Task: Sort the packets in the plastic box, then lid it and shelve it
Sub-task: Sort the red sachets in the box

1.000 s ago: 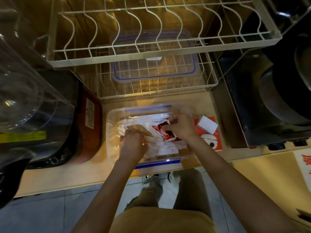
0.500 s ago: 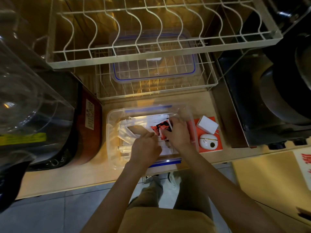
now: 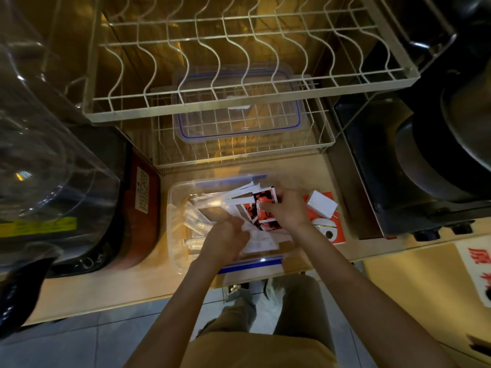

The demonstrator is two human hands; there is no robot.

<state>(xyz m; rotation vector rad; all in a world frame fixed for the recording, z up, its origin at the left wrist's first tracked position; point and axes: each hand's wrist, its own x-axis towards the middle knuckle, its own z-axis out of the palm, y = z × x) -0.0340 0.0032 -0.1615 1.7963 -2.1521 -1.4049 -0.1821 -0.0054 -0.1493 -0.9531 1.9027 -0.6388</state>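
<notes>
A clear plastic box (image 3: 174,229) with blue clips stands on the wooden counter in front of me. It holds several white packets (image 3: 202,219) on its left side and red-and-black packets (image 3: 261,207) on its right. My right hand (image 3: 285,209) grips a bunch of the red-and-black packets inside the box. My left hand (image 3: 225,241) is closed on white packets (image 3: 259,239) near the box's front wall. The clear lid (image 3: 239,120) with a blue seal lies on the lower wire shelf behind the box.
A wire dish rack (image 3: 239,99) overhangs the lower shelf (image 3: 322,144). A dark red appliance (image 3: 140,208) under a clear dome (image 3: 39,128) stands left of the box. A red card (image 3: 336,229) with a white block (image 3: 321,207) lies to the right, beside a dark metal cooker (image 3: 398,168).
My right hand has lifted the red-and-black packets toward the box's back right. My left hand moved from the middle left toward the front centre, onto the white packets.
</notes>
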